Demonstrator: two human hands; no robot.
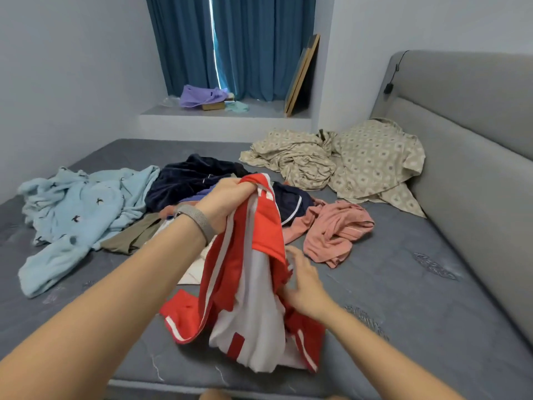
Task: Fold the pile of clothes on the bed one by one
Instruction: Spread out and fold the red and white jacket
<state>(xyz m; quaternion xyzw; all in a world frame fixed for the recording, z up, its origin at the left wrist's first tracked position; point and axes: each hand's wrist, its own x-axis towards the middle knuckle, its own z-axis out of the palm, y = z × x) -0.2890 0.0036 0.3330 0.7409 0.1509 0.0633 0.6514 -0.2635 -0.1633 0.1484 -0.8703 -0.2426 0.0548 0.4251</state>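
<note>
Grey quilted mattress (403, 284), left hand (227, 202) bunching slick red-white garment (251, 284), right hand (302, 281) pinching its hem.

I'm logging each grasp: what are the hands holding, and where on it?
Left hand grips the red-and-white fabric garment by its bunched top; right hand touches its right edge midway.

Right hand (302, 284) fingertips hidden behind red-and-white garment (253, 284).
</note>
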